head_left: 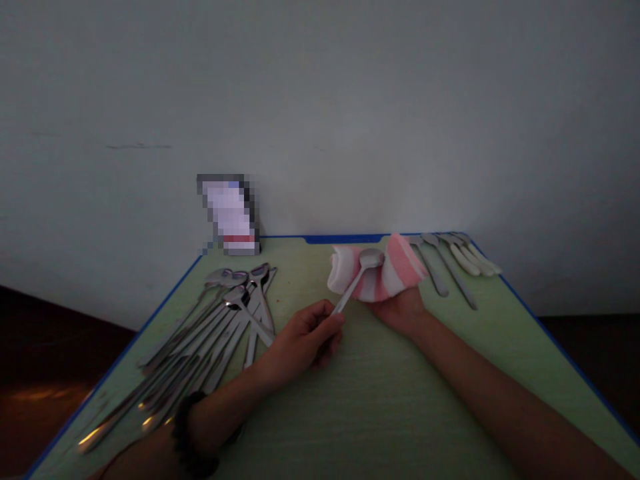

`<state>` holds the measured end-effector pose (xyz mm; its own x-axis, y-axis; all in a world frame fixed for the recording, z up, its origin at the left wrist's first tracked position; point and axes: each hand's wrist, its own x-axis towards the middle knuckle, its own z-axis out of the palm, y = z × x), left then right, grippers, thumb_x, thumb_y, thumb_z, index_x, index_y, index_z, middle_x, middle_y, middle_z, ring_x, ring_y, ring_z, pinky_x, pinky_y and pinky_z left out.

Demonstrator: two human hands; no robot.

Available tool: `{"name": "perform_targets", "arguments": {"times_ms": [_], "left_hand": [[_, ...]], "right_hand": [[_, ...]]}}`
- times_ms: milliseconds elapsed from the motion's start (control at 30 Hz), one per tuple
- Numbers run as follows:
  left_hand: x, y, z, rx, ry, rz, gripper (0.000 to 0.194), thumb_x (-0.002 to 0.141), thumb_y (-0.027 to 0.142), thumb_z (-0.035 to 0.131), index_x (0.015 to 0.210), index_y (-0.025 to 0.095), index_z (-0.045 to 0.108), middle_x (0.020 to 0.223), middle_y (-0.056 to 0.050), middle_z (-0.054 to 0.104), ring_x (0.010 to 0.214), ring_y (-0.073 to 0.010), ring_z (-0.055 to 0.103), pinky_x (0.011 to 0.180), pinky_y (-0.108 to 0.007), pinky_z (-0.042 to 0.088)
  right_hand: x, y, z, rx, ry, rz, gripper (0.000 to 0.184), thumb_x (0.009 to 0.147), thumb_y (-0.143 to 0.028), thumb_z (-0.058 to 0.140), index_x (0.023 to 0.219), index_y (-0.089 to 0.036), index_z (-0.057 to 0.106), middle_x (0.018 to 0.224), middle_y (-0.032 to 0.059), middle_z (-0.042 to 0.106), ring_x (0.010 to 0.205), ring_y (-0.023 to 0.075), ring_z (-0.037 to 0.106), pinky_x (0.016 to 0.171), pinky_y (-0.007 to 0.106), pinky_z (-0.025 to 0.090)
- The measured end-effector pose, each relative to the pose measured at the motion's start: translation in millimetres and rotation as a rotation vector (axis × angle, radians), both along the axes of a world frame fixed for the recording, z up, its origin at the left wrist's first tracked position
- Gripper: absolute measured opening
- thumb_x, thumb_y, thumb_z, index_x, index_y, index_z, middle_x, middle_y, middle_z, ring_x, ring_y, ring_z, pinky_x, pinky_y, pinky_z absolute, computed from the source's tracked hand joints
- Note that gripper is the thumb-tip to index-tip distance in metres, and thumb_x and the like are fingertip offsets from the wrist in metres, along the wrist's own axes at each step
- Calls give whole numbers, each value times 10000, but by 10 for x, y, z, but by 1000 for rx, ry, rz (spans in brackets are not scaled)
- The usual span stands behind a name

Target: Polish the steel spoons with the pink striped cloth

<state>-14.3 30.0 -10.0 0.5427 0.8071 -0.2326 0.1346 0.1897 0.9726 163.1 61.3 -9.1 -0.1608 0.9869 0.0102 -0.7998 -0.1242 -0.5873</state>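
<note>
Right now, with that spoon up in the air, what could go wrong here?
The spoon might slip: the left hand grips its handle, with the bowl at the cloth on the right hand. The left arm passes close to the cutlery pile and could jostle it. The white handles lie near the table's edge, so a bump might push one off.
</note>
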Motion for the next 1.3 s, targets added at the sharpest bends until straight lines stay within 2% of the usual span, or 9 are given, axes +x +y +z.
{"name": "perform_targets", "arguments": {"times_ms": [133, 200, 400, 633, 833, 1067, 1200, 1300], "left_hand": [[-4, -5, 17, -39, -12, -57, 241, 887, 396, 445, 847, 169, 517, 533, 52, 543, 382, -69, 430, 354, -153, 318], [-15, -10, 32, -36, -13, -105, 217, 879, 356, 456, 912, 158, 538, 540, 46, 557, 395, -69, 429, 373, -154, 322], [-64, -21, 67, -46, -41, -243, 250, 853, 290, 513, 1062, 152, 527, 621, 24, 595, 468, -71, 448, 447, -168, 336], [-73, -64, 116, -74, -83, -306, 413, 811, 281, 608, 1173, 156, 456, 676, 16, 588, 571, -94, 497, 504, -186, 354], [-67, -91, 127, -97, -79, -312, 425, 780, 245, 649, 1156, 172, 465, 748, 13, 579, 624, -98, 504, 536, -194, 362], [-60, -84, 110, -73, -38, -323, 383, 771, 265, 660, 1106, 171, 500, 735, 12, 592, 625, -105, 508, 544, -202, 369], [-43, -72, 87, -16, 0, -320, 223, 855, 336, 559, 978, 152, 540, 651, 24, 579, 526, -79, 454, 482, -181, 337], [-31, -61, 82, 11, 24, -328, 223, 898, 364, 483, 892, 150, 545, 610, 28, 574, 488, -74, 437, 464, -177, 331]], "right_hand": [[-10, 34, -77, -71, -37, -52, 169, 787, -332, 543, 780, -212, 663, 770, 10, 685, 851, 200, 622, 860, 370, 489], [-26, 47, -118, -100, -75, -62, 141, 765, -250, 539, 753, -193, 667, 704, 10, 674, 792, 189, 631, 833, 347, 498], [-54, 66, -164, -136, -99, -75, 188, 774, -237, 499, 716, -181, 669, 634, 3, 666, 697, 171, 631, 787, 323, 514], [-31, 90, -169, -136, -22, -102, 162, 767, -176, 498, 697, -191, 642, 671, 1, 674, 658, 161, 624, 801, 333, 511], [-3, 107, -205, -74, -31, -54, 148, 773, -184, 507, 686, -201, 626, 647, -9, 657, 639, 163, 612, 801, 353, 514], [-9, 105, -145, -158, 11, -76, 154, 749, -178, 508, 639, -204, 612, 618, -18, 650, 619, 149, 602, 794, 323, 519], [-33, 77, -143, -125, -76, -42, 90, 708, -193, 551, 655, -199, 622, 631, 0, 657, 754, 189, 630, 815, 351, 508], [-45, 65, -168, -114, -128, -21, 75, 711, -210, 564, 668, -198, 625, 651, 0, 661, 789, 184, 628, 832, 340, 496]]}}
